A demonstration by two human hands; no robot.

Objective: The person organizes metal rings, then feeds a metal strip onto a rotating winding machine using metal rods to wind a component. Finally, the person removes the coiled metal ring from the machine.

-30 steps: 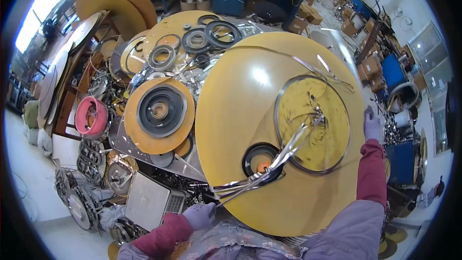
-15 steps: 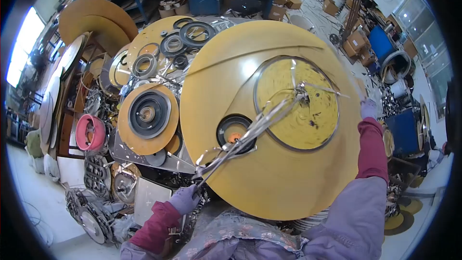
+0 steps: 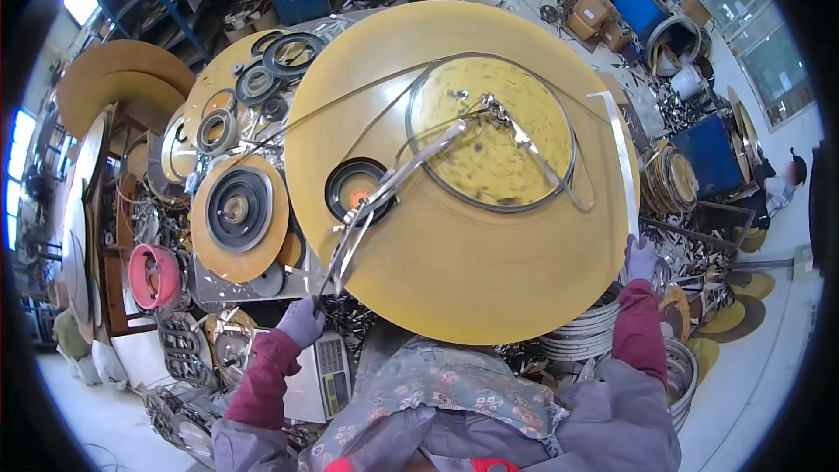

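A large yellow disc (image 3: pixel 454 297) lies in front of me. On it sits a smaller mottled yellow disc (image 3: pixel 489 131) with a dark strip around its rim. Left of that is a black ring (image 3: pixel 360 190) with an orange centre. Shiny metal strips (image 3: pixel 419 157) run from the smaller disc's middle toward the lower left. My gloved left hand (image 3: pixel 301 322) is closed on their lower end. At the big disc's right edge my gloved right hand (image 3: pixel 640 258) is closed on the lower end of a flat metal strip (image 3: pixel 622 153), which stretches up along that edge.
An orange disc with a black coil (image 3: pixel 236 208), several dark rings (image 3: pixel 293 54) and scraps lie to the left. A pink ring-shaped container (image 3: pixel 154 276) stands beyond them. Below my left hand is a device with a keypad (image 3: pixel 333 376). Stacked pale rings (image 3: pixel 581 332) and metal scrap lie at right.
My right hand has come down and nearer to me along the disc's edge, and a flat strip now shows in it. The strips on the smaller disc lie differently. My view has shifted.
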